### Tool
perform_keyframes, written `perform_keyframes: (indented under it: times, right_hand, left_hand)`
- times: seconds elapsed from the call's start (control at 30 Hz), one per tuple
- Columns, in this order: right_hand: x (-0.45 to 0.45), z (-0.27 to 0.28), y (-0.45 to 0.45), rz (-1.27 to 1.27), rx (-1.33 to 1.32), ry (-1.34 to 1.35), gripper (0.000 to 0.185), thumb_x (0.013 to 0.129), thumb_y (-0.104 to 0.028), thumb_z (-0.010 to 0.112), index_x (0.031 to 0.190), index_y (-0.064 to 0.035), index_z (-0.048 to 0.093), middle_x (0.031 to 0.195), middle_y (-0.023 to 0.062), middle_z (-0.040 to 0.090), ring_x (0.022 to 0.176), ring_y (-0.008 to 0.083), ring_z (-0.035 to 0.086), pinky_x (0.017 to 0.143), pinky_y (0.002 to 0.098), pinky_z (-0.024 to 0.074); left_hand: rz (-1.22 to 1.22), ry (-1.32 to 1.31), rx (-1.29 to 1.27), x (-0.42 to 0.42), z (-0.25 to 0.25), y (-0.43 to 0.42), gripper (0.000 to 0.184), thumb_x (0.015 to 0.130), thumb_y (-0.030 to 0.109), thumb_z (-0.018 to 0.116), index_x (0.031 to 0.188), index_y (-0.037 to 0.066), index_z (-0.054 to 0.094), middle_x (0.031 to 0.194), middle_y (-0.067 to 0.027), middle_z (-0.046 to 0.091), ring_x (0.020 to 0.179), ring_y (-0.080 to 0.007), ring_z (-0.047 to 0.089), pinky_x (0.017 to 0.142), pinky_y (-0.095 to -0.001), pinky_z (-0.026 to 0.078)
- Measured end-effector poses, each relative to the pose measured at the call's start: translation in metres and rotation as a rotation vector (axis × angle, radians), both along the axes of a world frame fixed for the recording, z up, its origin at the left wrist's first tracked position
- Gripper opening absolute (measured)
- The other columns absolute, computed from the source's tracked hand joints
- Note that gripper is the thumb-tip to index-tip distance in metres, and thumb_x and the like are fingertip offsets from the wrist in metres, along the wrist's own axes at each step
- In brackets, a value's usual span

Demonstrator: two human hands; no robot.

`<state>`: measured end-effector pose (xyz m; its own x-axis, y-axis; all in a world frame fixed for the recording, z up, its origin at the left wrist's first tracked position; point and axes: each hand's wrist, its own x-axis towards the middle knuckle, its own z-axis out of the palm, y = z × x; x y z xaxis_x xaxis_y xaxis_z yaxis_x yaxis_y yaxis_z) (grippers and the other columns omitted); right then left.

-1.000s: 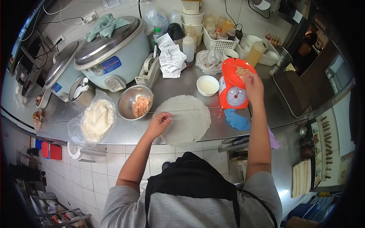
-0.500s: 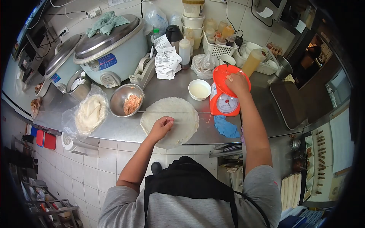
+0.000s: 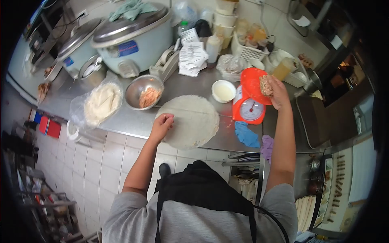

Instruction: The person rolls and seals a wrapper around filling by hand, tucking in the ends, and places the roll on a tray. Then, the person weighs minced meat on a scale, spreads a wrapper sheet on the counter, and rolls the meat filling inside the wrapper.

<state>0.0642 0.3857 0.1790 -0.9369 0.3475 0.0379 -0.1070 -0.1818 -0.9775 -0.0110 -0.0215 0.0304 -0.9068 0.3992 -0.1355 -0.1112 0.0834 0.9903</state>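
Observation:
My right hand (image 3: 279, 94) grips a clump of minced filling (image 3: 266, 85) at the right side of the red plate of a kitchen scale (image 3: 252, 110). My left hand (image 3: 163, 126) is loosely closed, with nothing seen in it, over the left edge of a thin round wrapper sheet (image 3: 192, 121). That sheet lies on the steel counter, its near edge at the counter's front. Behind it to the left, a steel bowl (image 3: 131, 97) holds pinkish minced filling (image 3: 149, 97). A small white bowl (image 3: 223, 91) of pale liquid stands left of the scale.
More pale round sheets (image 3: 102, 103) lie in plastic at left. Two rice cookers (image 3: 137, 50) stand behind, near paper slips (image 3: 192, 58) and a squeeze bottle (image 3: 212, 48). A blue cloth (image 3: 247, 134) and a purple cloth (image 3: 267, 148) are at the front right edge.
My right hand has lifted off the middle of the scale plate to its right side, with the clump now showing. The dial needle has turned towards the top. My left hand has shifted left.

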Motion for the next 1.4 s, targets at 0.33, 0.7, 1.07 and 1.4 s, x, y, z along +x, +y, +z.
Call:
perform_keyframes:
  times: [0.33, 0.7, 1.07, 1.4]
  right_hand:
    - [-0.050, -0.114, -0.177, 0.576, 0.420, -0.267, 0.042, 0.073, -0.014, 0.064, 0.109, -0.0003, 0.047, 0.096, 0.0101, 0.057, 0.090, 0.0163, 0.056, 0.075, 0.0302, 0.0463]
    - [-0.030, -0.172, -0.213, 0.110, 1.186, 0.191, 0.042, 0.072, -0.024, 0.064, 0.108, -0.0043, 0.054, 0.111, 0.0146, 0.054, 0.106, 0.0297, 0.050, 0.089, 0.0399, 0.0372]
    - [-0.039, -0.170, -0.198, 0.144, 1.178, 0.064, 0.044, 0.073, -0.028, 0.062, 0.109, -0.0060, 0.053, 0.117, 0.0118, 0.048, 0.106, 0.0304, 0.044, 0.090, 0.0427, 0.0328]
    - [-0.052, -0.172, -0.204, 0.291, 1.365, 0.011, 0.054, 0.059, -0.035, 0.073, 0.104, -0.0092, 0.058, 0.108, 0.0084, 0.048, 0.099, 0.0283, 0.044, 0.085, 0.0412, 0.0340]
  left_hand:
    - [0.165, 0.043, 0.024, -0.010, -0.023, -0.027, 0.023, 0.083, 0.016, 0.055, 0.102, 0.004, 0.056, 0.084, -0.0020, 0.058, 0.069, -0.0089, 0.052, 0.065, -0.0221, 0.043]
    - [-0.114, 1.032, -0.525, 0.005, -0.028, 0.023, 0.064, 0.065, 0.017, 0.067, 0.122, 0.002, 0.043, 0.124, -0.0167, 0.045, 0.113, -0.0363, 0.042, 0.091, -0.0435, 0.037]
    - [-0.504, 0.900, -0.300, -0.045, -0.030, 0.017, 0.052, 0.073, 0.012, 0.060, 0.121, -0.001, 0.045, 0.112, -0.0177, 0.052, 0.106, -0.0334, 0.046, 0.093, -0.0389, 0.036]
    - [-0.460, 0.928, -0.377, -0.045, -0.034, 0.018, 0.049, 0.076, 0.014, 0.059, 0.122, 0.002, 0.045, 0.111, -0.0147, 0.052, 0.103, -0.0325, 0.046, 0.091, -0.0387, 0.037]
